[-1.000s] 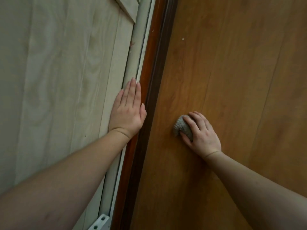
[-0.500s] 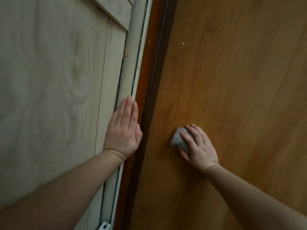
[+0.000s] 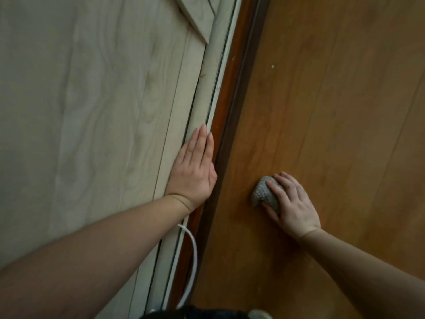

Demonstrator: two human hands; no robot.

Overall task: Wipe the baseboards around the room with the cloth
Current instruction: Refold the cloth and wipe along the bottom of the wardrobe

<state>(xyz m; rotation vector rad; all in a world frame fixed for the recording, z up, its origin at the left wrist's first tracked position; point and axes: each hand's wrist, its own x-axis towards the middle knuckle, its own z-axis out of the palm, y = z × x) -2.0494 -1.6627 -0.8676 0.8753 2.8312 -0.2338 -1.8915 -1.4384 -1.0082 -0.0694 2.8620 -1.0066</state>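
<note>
A brown baseboard (image 3: 226, 107) runs from the top of the view down to the bottom, between the pale wood-grain wall (image 3: 92, 111) on the left and the orange-brown floor (image 3: 333, 100) on the right. My left hand (image 3: 195, 171) lies flat on the wall, fingers straight, its edge next to the baseboard. My right hand (image 3: 292, 203) rests on the floor a little to the right of the baseboard and grips a balled-up grey textured cloth (image 3: 262, 191), which sits apart from the baseboard.
A pale rounded trim strip (image 3: 213, 72) runs along the wall just left of the baseboard. A white cable (image 3: 192, 256) loops out near the baseboard at the bottom. Something dark (image 3: 195, 314) fills the bottom edge, with a pale round thing (image 3: 259, 315) beside it.
The view has shifted along the wall, bringing the white cable into sight at the bottom. Both hands keep their poses, the left on the wall and the right on the cloth.
</note>
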